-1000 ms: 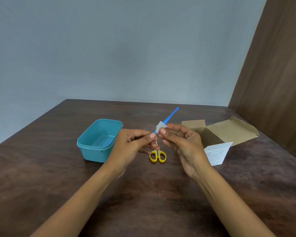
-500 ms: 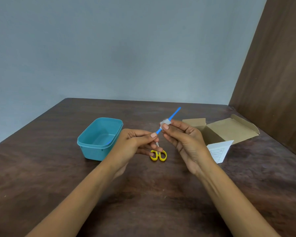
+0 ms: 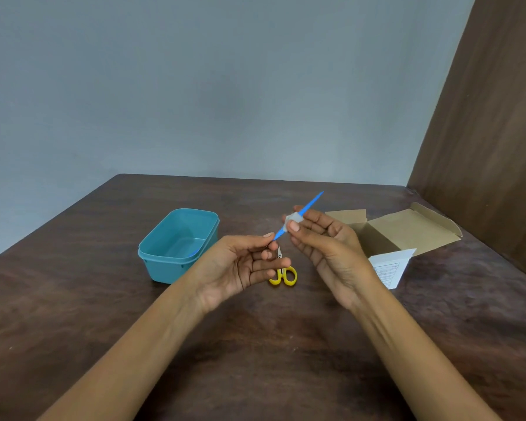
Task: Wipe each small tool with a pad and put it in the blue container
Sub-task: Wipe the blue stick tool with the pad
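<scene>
Blue plastic tool [image 3: 301, 214] slants toward one o'clock above the table [image 3: 73, 299], its lower end pinched by the left hand [image 3: 240, 265]. Right hand [image 3: 322, 244] squeezes a white pad [image 3: 292, 219] around its middle. Blue container [image 3: 176, 246] sits at nine o'clock, yellow scissors [image 3: 283, 275] underneath.

It looked like a plain indoor room, possibly in a home or small office, though little showed which. A dark wood-grain table [image 3: 255, 344] stood in a corner, against a bare grey-blue wall [image 3: 210, 86] and a brown wooden panel [image 3: 498, 132]. An opened cardboard box [image 3: 407, 229] lay on it.
</scene>
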`<state>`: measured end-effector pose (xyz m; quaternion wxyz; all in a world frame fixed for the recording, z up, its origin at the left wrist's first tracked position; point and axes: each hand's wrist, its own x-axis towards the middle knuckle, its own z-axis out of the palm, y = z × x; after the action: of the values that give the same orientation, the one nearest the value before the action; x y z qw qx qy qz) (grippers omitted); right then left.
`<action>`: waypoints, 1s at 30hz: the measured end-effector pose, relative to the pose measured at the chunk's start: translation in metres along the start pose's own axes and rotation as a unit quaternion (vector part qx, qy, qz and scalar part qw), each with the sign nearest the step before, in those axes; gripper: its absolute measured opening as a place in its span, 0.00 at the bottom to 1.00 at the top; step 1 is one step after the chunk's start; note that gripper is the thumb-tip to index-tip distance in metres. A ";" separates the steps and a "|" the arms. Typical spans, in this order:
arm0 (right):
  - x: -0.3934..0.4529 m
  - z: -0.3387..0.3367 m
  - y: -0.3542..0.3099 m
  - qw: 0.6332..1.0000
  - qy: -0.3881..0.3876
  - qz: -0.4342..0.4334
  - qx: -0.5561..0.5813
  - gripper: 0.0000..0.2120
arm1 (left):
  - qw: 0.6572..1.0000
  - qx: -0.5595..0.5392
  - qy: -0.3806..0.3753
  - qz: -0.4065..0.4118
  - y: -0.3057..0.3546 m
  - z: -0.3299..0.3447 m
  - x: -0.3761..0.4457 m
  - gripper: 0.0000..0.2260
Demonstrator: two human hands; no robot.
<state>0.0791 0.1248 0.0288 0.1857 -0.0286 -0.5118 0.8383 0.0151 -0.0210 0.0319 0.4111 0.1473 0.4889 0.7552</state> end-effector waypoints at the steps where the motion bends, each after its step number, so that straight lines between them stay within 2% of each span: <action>1: 0.001 -0.002 -0.001 1.000 0.010 -0.004 0.019 0.17 | 1.000 0.004 -0.001 0.003 0.000 -0.001 0.001 0.07; 7: 0.002 -0.003 0.004 1.000 0.011 -0.015 -0.019 0.15 | 0.996 0.074 0.020 0.047 -0.002 -0.007 0.003 0.09; 11: 0.001 -0.003 0.003 0.999 0.005 -0.012 -0.030 0.14 | 0.996 0.070 0.024 0.046 -0.003 -0.007 0.003 0.08; 19: 0.005 -0.013 -0.011 0.996 0.059 -0.044 0.056 0.17 | 0.999 0.046 0.005 0.027 -0.004 -0.004 0.003 0.07; 24: 0.002 -0.008 0.000 0.999 0.036 -0.030 -0.006 0.15 | 0.999 0.036 0.024 0.032 -0.003 -0.006 0.004 0.07; 30: 0.002 -0.006 0.011 0.998 0.016 -0.011 -0.064 0.21 | 0.997 0.053 0.028 0.055 -0.004 -0.005 0.005 0.07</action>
<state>0.0760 0.1256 0.0171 0.2011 -0.0482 -0.5615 0.8012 0.0106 -0.0201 0.0251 0.3464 0.1745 0.5309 0.7534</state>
